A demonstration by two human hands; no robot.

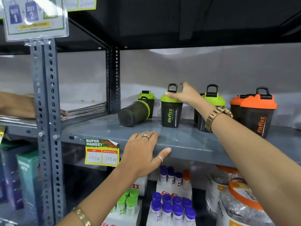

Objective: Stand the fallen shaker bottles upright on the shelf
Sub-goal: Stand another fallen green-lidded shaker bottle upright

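Note:
On the grey metal shelf (184, 142) a black shaker bottle with a green lid (134, 113) lies on its side, base toward me. Behind it another green-lidded shaker (147, 97) stands upright. To the right an upright green-lidded "fitfizz" shaker (171, 113) has my right hand (184, 95) on its lid, thumb at the front and fingers reaching behind. A third upright green shaker (215, 99) is partly hidden by my right forearm. Two orange-lidded shakers (255, 111) stand at the far right. My left hand (143, 154) rests flat on the shelf's front edge, holding nothing.
A perforated steel upright (48, 101) stands at the left, with a stack of papers (84, 109) and another person's hand (16, 104) beyond it. A price tag (101, 152) hangs on the shelf lip. Tubes (172, 207) and jars (239, 198) fill the shelf below.

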